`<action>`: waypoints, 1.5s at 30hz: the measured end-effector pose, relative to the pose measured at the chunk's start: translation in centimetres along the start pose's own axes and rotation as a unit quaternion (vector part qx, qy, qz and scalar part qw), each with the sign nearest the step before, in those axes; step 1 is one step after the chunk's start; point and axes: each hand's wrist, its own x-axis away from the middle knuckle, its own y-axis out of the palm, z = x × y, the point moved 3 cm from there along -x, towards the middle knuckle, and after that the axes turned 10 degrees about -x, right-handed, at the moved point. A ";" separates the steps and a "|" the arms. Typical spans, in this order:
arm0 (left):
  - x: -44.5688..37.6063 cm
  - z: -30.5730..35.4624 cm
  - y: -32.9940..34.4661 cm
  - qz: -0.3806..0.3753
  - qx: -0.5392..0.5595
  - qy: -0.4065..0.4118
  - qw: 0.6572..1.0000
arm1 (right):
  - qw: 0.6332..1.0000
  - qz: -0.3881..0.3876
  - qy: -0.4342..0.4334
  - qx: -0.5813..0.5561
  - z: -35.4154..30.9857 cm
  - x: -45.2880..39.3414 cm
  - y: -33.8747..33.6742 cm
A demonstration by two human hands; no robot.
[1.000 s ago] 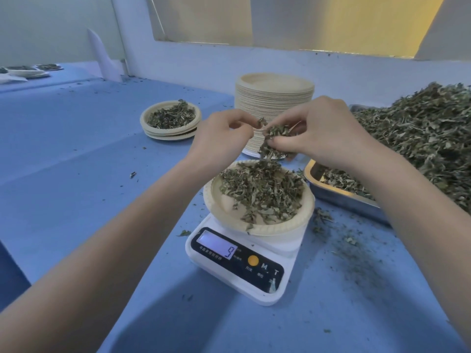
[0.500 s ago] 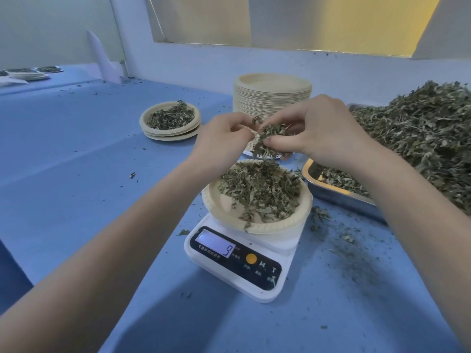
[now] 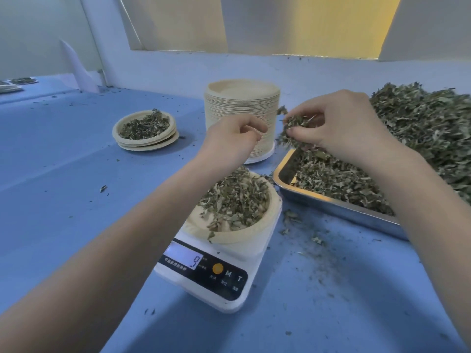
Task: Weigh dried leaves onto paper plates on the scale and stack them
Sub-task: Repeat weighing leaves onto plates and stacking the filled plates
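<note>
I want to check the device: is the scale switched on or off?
On. The scale has a lit display reading 9, with the plate of leaves resting on it.

The left forearm covers the left rim of the paper plate (image 3: 244,234) on the scale (image 3: 204,284) and the left end of the scale's display, so only a "9" reads there; the small print under the display and buttons is too fine to read. The left hand (image 3: 229,141) hides part of the plate stack (image 3: 240,108) behind the scale, and whether its curled fingers pinch any leaf cannot be told. The right hand (image 3: 339,123) and forearm cover part of the metal tray (image 3: 331,202) right of the scale. The leaf heap (image 3: 433,128) on the tray runs off the right edge. Far left of the scale, more plates (image 3: 15,84) are cut off and too small to make out.
</note>
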 end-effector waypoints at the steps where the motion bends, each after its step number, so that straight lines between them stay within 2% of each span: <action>1: -0.1 0.2 0.3 -0.003 -0.003 0.001 1.000 | 0.998 -0.005 0.011 0.056 0.8 -0.2 -0.4; 3: -0.4 0.7 0.9 -0.012 -0.008 0.007 1.000 | 0.984 -0.073 0.053 0.157 2.1 -0.1 -0.6; 5: -0.5 1.1 1.4 -0.018 -0.017 0.011 1.000 | 0.964 -0.154 0.082 0.201 2.7 0.5 0.2; 7: -0.7 1.1 1.7 -0.016 -0.022 0.011 1.000 | 0.973 -0.158 0.054 0.162 2.3 0.9 1.2; 9: -0.7 0.9 1.6 -0.009 -0.024 0.006 1.000 | 0.987 -0.143 0.006 0.068 1.2 1.2 2.6; 12: -0.4 0.4 0.9 0.006 -0.021 -0.010 1.000 | 0.986 -0.160 -0.046 -0.007 -0.8 1.4 4.9; 16: 0.3 -0.8 -0.5 0.022 -0.047 -0.025 0.998 | 0.978 -0.196 -0.068 -0.036 -2.5 1.4 6.8; 24: 1.4 -2.8 -3.3 0.028 -0.063 -0.044 0.997 | 0.964 -0.255 -0.072 -0.013 -3.7 1.7 8.6; 33: 2.5 -4.1 -4.3 0.041 -0.057 -0.056 0.996 | 0.962 -0.227 -0.103 0.109 -4.8 1.3 10.7; 40: 2.8 -4.7 -4.6 0.046 -0.047 -0.063 0.996 | 0.970 -0.209 -0.107 0.067 -5.1 1.2 10.2; 45: 2.5 -4.6 -4.5 0.062 -0.038 -0.057 0.996 | 0.983 -0.145 -0.110 0.008 -5.5 0.8 8.5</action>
